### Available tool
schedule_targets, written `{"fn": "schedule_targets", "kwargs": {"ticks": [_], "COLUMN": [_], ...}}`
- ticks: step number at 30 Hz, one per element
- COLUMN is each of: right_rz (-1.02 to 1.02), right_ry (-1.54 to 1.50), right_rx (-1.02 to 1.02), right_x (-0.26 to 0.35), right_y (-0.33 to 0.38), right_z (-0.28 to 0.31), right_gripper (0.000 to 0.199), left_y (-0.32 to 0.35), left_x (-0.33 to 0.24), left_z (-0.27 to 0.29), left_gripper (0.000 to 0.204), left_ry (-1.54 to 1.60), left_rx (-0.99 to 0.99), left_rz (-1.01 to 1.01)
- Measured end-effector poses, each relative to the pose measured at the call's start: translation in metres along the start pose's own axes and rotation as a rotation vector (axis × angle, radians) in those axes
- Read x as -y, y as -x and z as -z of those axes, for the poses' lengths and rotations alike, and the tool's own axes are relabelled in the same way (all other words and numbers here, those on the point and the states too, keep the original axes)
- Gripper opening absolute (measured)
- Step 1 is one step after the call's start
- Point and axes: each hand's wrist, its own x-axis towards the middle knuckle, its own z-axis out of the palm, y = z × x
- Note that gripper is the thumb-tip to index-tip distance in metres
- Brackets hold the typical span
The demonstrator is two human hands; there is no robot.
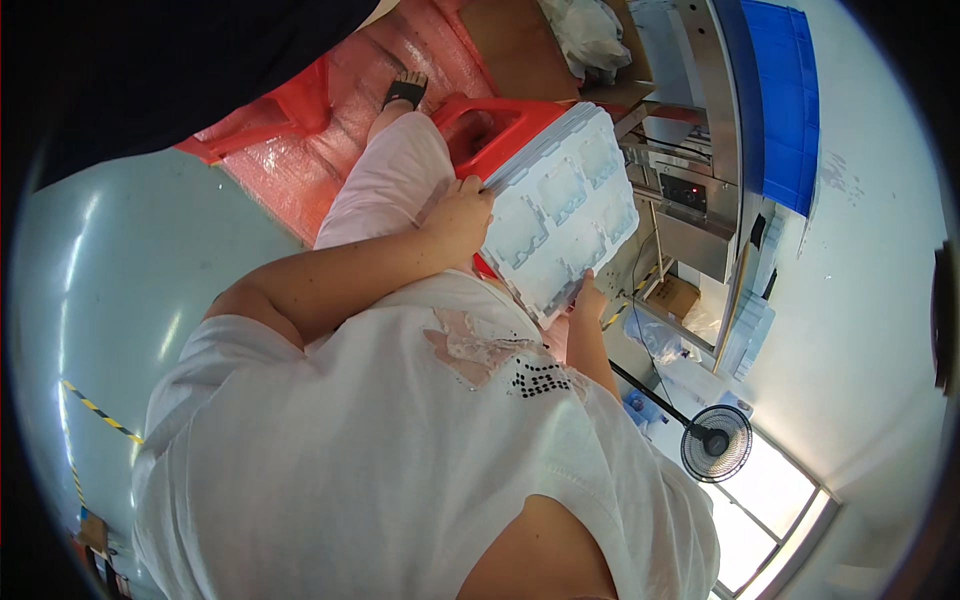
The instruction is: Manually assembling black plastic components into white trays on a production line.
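Observation:
A thick stack of pale translucent plastic trays (pixel 563 212) with moulded square compartments is tilted in front of my body. My left hand (pixel 462 216) is closed on the stack's left edge. At the lower right edge, my right hand (pixel 589 298) grips the same stack, its thumb side near the top tray and its other fingers mostly hidden. Just behind the trays stands a red plastic stool or frame (pixel 520 122) with a cut-out opening, partly covered by the stack.
Pink bubble wrap (pixel 277 180) covers the floor ahead, with another red plastic piece (pixel 303 98) on it. At right are a metal machine frame (pixel 705 205), a blue panel (pixel 780 100), a cardboard box (pixel 672 297) and a black fan (pixel 716 443). A dark-clothed person (pixel 180 70) is close at upper left.

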Motion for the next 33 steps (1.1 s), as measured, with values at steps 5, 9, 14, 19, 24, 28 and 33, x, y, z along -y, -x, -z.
{"fn": "schedule_targets", "kwargs": {"ticks": [5,9,14,19,24,28,33], "right_rz": [0.142,0.147,0.122,0.105,0.18,0.193,0.177], "right_ry": [0.162,0.144,0.042,-0.11,-0.148,-0.248,-0.742], "right_rx": [-0.066,-0.114,-0.119,-0.062,-0.063,0.003,0.066], "right_x": [-0.004,0.006,-0.007,-0.026,-0.012,-0.023,-0.042], "right_y": [-0.011,0.003,-0.008,-0.013,-0.011,-0.008,-0.011], "right_z": [0.002,0.001,-0.006,-0.01,-0.014,-0.018,-0.067], "right_gripper": [0.052,0.054,0.052,0.056,0.058,0.057,0.045], "left_y": [0.003,0.001,0.0,-0.008,-0.021,-0.037,-0.064], "left_x": [-0.004,-0.009,-0.004,-0.01,0.015,0.007,0.04], "left_z": [0.0,0.003,-0.006,0.01,-0.002,-0.005,0.0], "left_gripper": [0.022,0.024,0.031,0.031,0.03,0.031,0.034], "left_ry": [-0.009,-0.065,-0.043,-0.058,-0.162,-0.128,-0.211], "left_rx": [-0.037,0.013,-0.039,0.008,0.004,0.092,0.011], "left_rz": [0.012,0.018,0.042,0.059,-0.005,0.128,0.131]}}
